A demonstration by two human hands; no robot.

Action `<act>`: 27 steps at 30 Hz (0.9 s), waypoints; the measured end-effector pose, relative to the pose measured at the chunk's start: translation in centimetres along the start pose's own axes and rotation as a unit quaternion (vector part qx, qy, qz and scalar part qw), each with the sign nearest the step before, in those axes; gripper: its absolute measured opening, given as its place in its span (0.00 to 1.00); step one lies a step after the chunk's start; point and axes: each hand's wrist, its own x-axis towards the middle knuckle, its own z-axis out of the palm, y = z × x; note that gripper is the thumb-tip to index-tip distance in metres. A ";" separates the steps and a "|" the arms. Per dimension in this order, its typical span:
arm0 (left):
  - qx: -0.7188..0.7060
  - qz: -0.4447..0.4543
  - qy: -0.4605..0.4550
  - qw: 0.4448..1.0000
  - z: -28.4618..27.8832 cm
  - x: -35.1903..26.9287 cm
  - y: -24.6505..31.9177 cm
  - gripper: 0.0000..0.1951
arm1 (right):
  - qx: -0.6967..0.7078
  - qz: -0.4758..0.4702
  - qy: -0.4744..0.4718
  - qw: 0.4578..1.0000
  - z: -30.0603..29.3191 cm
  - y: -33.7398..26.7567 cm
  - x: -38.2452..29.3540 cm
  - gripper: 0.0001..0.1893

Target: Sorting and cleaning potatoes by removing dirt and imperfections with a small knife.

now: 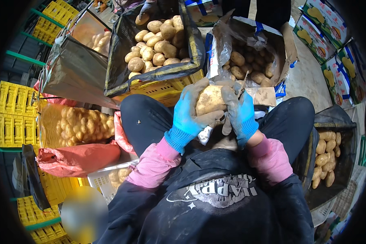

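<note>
A large potato (211, 100) with dirt on its skin is held up between my gloved hands, above my lap. My left hand (190, 106), in a blue glove with soiled palm and fingers, grips its left side. Against its right side are the fingers of my right hand (236, 106); a thin, dark, pointed thing (243, 85) rises beside them, perhaps a blade, partly hidden by the hand. Just beyond stand a black-lined yellow crate (167, 87) of potatoes and, to its right, a plastic-lined cardboard box (267, 94) with more potatoes. A small white thing (205, 135) shows under my hands.
Another person's gloved hand (147, 8) touches a potato in the yellow crate. At left are a mesh sack (76, 125) of potatoes, a red sack (79, 158) and a white basket (102, 183). A black-lined container (332, 195) of potatoes stands at right, with printed cartons (338, 70) beyond.
</note>
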 end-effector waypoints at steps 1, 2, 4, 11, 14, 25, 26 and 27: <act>0.001 0.000 0.000 1.000 0.5 -0.3 -0.2 0.40 | -0.038 -0.109 0.051 0.992 0.1 2.0 0.4 0.23; -0.058 -0.040 0.019 0.997 1.0 -0.5 -0.2 0.41 | -0.075 -0.216 0.099 0.968 0.5 2.7 0.7 0.23; -0.072 -0.065 0.058 0.994 1.6 -0.8 0.2 0.33 | 0.027 -0.151 0.111 0.982 0.8 3.5 0.4 0.23; -0.346 -0.266 0.099 0.894 0.3 0.4 0.1 0.14 | 0.092 0.042 0.092 0.991 0.6 3.7 -0.6 0.22; -0.316 -0.317 0.083 0.890 -1.0 0.8 2.1 0.14 | 0.138 0.023 0.039 0.989 -0.6 4.2 -0.5 0.17; -0.070 -0.172 0.061 0.981 -1.3 -0.6 0.7 0.17 | 0.157 0.043 0.054 0.985 0.0 2.6 -0.1 0.20; 0.090 -0.081 0.040 0.992 -1.3 -0.6 0.0 0.14 | 0.139 0.047 0.030 0.989 -0.8 2.0 0.2 0.22; 0.090 -0.082 0.041 0.992 -1.0 -0.6 -0.7 0.14 | 0.138 0.047 0.029 0.989 -0.3 2.1 0.2 0.22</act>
